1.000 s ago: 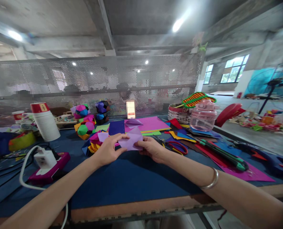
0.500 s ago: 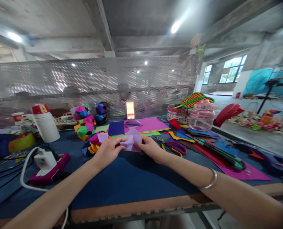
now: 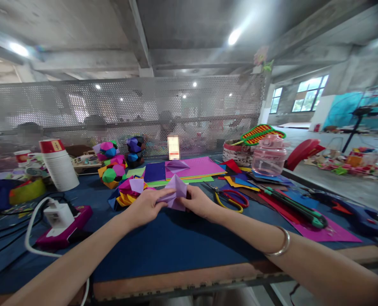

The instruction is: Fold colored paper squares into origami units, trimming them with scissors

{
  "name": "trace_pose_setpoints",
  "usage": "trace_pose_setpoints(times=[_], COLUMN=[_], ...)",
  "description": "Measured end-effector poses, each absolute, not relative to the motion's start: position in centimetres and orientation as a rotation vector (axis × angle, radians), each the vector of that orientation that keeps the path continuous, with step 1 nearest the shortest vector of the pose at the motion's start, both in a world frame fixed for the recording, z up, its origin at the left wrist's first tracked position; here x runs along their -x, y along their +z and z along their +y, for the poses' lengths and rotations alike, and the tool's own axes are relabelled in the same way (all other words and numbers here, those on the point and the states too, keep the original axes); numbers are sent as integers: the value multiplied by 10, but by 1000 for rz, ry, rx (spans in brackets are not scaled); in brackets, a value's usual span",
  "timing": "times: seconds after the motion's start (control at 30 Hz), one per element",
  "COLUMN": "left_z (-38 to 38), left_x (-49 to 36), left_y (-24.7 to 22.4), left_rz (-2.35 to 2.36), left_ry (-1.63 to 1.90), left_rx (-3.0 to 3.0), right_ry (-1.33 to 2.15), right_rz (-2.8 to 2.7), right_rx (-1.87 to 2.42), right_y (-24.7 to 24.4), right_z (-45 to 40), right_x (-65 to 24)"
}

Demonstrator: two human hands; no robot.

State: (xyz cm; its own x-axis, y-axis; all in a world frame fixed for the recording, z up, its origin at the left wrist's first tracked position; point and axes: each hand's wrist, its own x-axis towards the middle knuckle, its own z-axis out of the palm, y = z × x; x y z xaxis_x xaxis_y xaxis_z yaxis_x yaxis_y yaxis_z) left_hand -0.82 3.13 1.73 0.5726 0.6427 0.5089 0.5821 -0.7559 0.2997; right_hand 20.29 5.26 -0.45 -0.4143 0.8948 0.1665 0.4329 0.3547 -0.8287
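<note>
A creased lilac paper (image 3: pixel 176 193) is held up over the blue table mat (image 3: pixel 163 246). My left hand (image 3: pixel 148 205) pinches its left side between thumb and fingers. On its right side, my right hand (image 3: pixel 199 202) grips the edge, fingers partly hidden behind the sheet. Just beyond lies another folded purple paper piece (image 3: pixel 175 165) on a stack of pink sheets (image 3: pixel 201 167). Left of my left hand sit multicoloured folded paper balls (image 3: pixel 112 174). Scissors with red and yellow handles (image 3: pixel 228 200) lie right of my right hand.
Stacked paper cups (image 3: pixel 61 168), a magenta power strip (image 3: pixel 64 231) and a blue glue gun (image 3: pixel 0 193) are at left. At right are a pink bottle (image 3: pixel 269 157), a woven basket (image 3: pixel 238 153), a green cutter (image 3: pixel 297 208) and coloured sheets. A perforated screen (image 3: pixel 112 106) stands behind.
The lilac paper has tilted and folded into a more pointed shape. My left hand's fingers have moved right over it, and my right hand has shifted slightly left.
</note>
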Motion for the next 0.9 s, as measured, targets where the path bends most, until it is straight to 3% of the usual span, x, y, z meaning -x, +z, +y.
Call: trace_pose_setpoints(times=[0.53, 0.9], left_z=[30, 28], left_x=[8, 11], left_y=[12, 11], left_rz=[1172, 1156], left_ry=[1187, 1364], left_rx=[-2875, -3148], right_ry=[447, 374], right_rz=[-2157, -2182], right_rx=[1048, 886], right_y=[3, -2], right_z=[42, 41], right_x=[-202, -203])
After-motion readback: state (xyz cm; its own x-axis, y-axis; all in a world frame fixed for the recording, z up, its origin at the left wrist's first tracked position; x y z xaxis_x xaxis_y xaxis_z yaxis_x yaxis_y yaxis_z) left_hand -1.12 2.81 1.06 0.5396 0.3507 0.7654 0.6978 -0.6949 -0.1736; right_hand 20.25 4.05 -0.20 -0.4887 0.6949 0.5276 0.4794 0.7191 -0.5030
